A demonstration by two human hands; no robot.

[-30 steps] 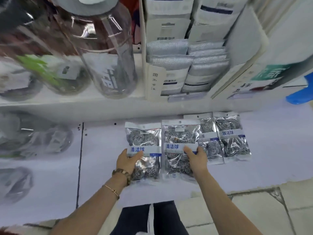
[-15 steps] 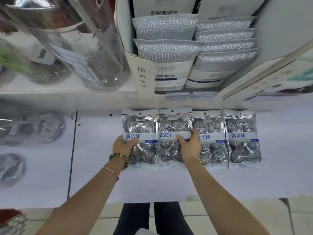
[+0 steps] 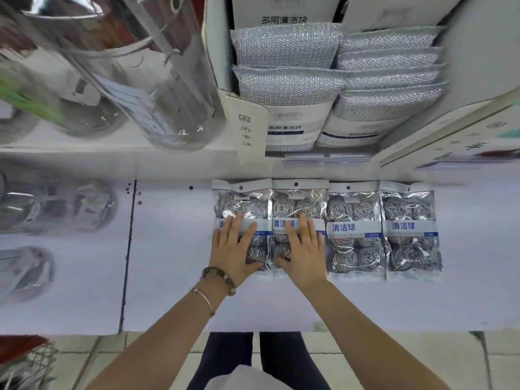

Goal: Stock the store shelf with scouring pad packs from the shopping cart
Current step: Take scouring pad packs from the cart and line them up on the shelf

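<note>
Four scouring pad packs lie flat in a row on the white shelf [image 3: 168, 263], edges touching or nearly so, each with its long axis running 12 to 6 o'clock and its hang-hole end at 12; the row sits just under the lip of the tier above. The left hand [image 3: 233, 249] rests palm down on the leftmost pack [image 3: 242, 201], fingers straight and a little spread, pointing to 12 across the blue label; the right hand [image 3: 304, 249] lies the same way on the second pack [image 3: 298, 201], fingers straight and close together; neither hand curls round or pinches anything. The third pack [image 3: 353, 229] and fourth pack [image 3: 408, 229] lie untouched at 3 o'clock of the right hand, the third just beside it.

The step in hand looks like squaring the two left packs into line; both sit directly beneath the palms, so any nudge would run along the long axis toward 12, each hand on its own pack. Bare shelf opens toward 9 o'clock of the left hand, which is nearer that gap; a wire basket [image 3: 25, 364], probably the cart, shows at 7 o'clock, blurred, its contents not readable.

On the tier above, a box of silver pads [image 3: 284, 52] stands at 12 and clear jars [image 3: 157, 80] at 10.
</note>
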